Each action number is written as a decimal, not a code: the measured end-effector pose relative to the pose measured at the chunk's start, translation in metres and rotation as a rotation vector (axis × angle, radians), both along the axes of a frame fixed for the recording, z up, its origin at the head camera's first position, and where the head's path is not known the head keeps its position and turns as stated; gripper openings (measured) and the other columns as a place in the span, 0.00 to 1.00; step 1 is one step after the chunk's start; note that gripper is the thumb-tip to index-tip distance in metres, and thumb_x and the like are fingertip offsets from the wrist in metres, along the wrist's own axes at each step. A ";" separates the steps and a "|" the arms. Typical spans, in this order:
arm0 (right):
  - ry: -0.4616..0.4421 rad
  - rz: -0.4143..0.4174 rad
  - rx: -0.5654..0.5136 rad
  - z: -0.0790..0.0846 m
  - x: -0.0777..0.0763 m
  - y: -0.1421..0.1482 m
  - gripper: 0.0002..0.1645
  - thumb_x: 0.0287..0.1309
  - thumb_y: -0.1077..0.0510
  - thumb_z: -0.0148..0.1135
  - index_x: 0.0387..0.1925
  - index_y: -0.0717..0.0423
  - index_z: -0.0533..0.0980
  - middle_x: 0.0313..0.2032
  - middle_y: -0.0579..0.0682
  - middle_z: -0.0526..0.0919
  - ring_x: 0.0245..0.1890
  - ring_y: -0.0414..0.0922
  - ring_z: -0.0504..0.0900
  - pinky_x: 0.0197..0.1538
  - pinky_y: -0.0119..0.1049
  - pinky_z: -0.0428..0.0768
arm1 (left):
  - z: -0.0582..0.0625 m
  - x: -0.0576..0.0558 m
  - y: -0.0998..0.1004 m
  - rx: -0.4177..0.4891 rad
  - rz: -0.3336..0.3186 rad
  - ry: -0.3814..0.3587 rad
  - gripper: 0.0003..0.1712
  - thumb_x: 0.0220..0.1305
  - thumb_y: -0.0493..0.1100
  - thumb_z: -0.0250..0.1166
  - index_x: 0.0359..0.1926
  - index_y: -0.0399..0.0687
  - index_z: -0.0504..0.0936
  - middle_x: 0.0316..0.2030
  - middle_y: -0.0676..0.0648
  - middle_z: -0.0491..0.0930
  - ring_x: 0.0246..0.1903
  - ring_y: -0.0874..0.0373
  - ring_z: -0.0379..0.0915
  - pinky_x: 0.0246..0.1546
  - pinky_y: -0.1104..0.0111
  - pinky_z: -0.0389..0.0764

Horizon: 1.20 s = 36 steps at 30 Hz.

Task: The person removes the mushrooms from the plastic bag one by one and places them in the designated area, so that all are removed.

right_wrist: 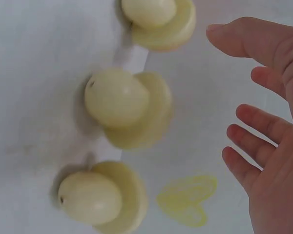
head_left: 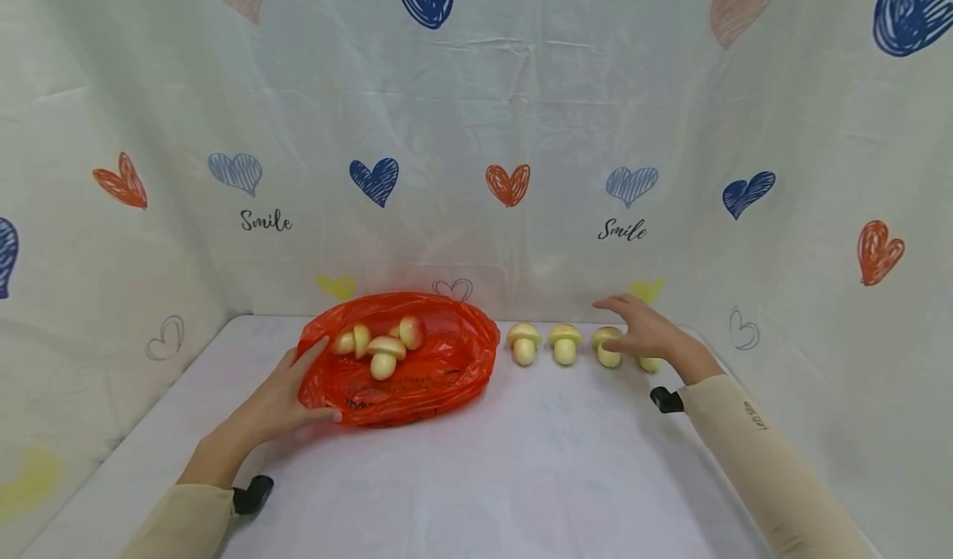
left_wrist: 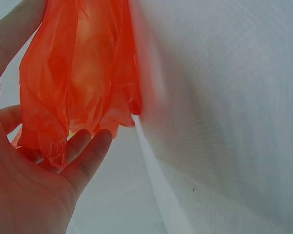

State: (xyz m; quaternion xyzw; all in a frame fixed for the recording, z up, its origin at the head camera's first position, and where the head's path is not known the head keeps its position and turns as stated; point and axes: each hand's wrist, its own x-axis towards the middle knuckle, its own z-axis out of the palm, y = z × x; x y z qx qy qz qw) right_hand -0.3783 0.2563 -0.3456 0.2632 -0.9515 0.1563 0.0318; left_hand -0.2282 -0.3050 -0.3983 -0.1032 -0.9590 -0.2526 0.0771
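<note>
Left hand [head_left: 274,398] was found at the left side of the red bag [head_left: 432,387], digits spread against the plastic, unclenched. The bag sat on the white table [head_left: 484,484], three mushroom-shaped pieces [head_left: 385,363] inside. Right hand [head_left: 646,332] was released, fingers parted, near the right end of four matching mushrooms [head_left: 564,346] in a row right of the bag

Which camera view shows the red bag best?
Head: red bag nearly whole, with its opening and the mushrooms inside. Left wrist: only part of its outside, cut off at the top. Right wrist: bag not visible.
</note>
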 end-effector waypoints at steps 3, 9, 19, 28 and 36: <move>0.040 0.045 -0.014 0.002 0.003 -0.011 0.40 0.51 0.51 0.69 0.65 0.55 0.67 0.64 0.62 0.63 0.64 0.60 0.61 0.62 0.60 0.64 | 0.001 0.001 0.001 0.004 0.011 -0.014 0.66 0.43 0.65 0.73 0.75 0.50 0.46 0.63 0.27 0.52 0.60 0.28 0.56 0.48 0.35 0.70; 0.079 0.106 -0.045 0.002 0.002 -0.038 0.40 0.50 0.49 0.70 0.64 0.54 0.68 0.63 0.59 0.66 0.63 0.58 0.64 0.62 0.58 0.65 | -0.001 0.003 0.000 0.005 0.029 -0.028 0.66 0.43 0.66 0.73 0.75 0.51 0.46 0.64 0.28 0.52 0.60 0.29 0.56 0.49 0.36 0.70; 0.088 0.158 -0.090 -0.003 0.003 -0.078 0.36 0.52 0.47 0.68 0.62 0.51 0.70 0.63 0.55 0.67 0.63 0.54 0.65 0.62 0.56 0.66 | -0.001 0.001 -0.001 0.018 0.021 -0.032 0.65 0.44 0.65 0.73 0.75 0.52 0.46 0.65 0.27 0.50 0.61 0.28 0.55 0.50 0.35 0.68; 0.052 0.176 -0.115 0.000 0.010 -0.118 0.35 0.53 0.44 0.68 0.62 0.47 0.71 0.63 0.51 0.67 0.63 0.51 0.65 0.64 0.54 0.66 | 0.001 0.000 -0.002 0.020 0.008 -0.031 0.64 0.45 0.63 0.73 0.75 0.49 0.46 0.65 0.27 0.50 0.60 0.28 0.56 0.50 0.35 0.69; 0.009 0.199 -0.124 0.003 0.015 -0.153 0.34 0.53 0.46 0.66 0.63 0.43 0.70 0.64 0.47 0.67 0.64 0.49 0.64 0.62 0.54 0.68 | -0.002 -0.003 -0.001 0.016 0.001 -0.023 0.65 0.45 0.63 0.74 0.75 0.49 0.46 0.64 0.27 0.51 0.60 0.27 0.56 0.51 0.34 0.67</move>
